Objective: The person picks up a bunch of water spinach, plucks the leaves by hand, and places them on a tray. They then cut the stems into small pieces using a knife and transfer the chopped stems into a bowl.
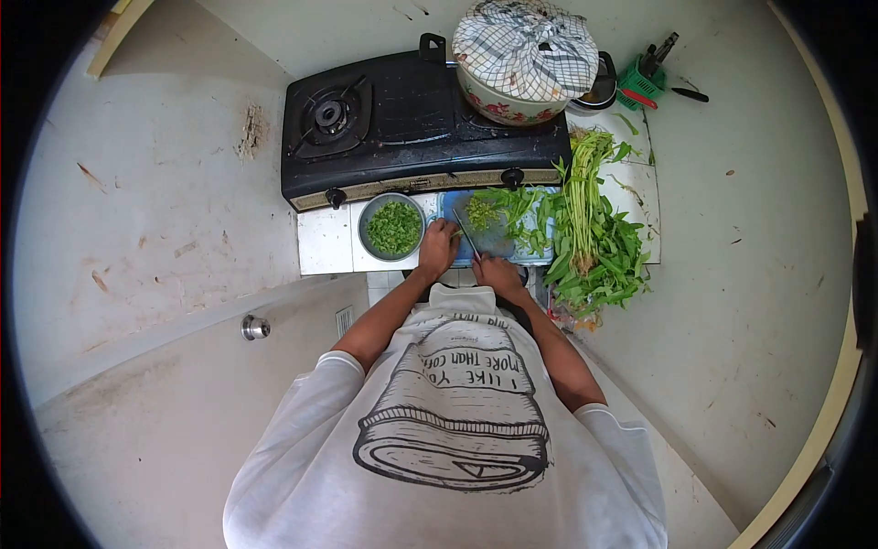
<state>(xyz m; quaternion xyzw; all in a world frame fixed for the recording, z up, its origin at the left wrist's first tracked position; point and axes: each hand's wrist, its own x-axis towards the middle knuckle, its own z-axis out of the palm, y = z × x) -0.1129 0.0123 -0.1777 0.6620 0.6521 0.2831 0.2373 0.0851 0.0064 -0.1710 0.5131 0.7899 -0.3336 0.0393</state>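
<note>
My right hand (500, 276) is wrapped round the handle of a knife (465, 234), whose blade points up and left over the blue cutting board (540, 261). Between the bowl and the blade, my left hand (439, 245) has its fingers drawn together at the board's left edge; what is in them, if anything, is too small to tell. Cut stem pieces (482, 214) and loose leafy greens (519, 209) lie on the board. Left of my left hand stands a grey bowl (363, 240) holding chopped greens (395, 228).
A big bunch of long-stemmed greens (585, 220) lies right of the board, overhanging the counter edge. Behind is a black two-burner stove (412, 137) with a cloth-covered flowered pot (512, 105). A green basket (640, 80) with utensils stands at the back right. Walls close in both sides.
</note>
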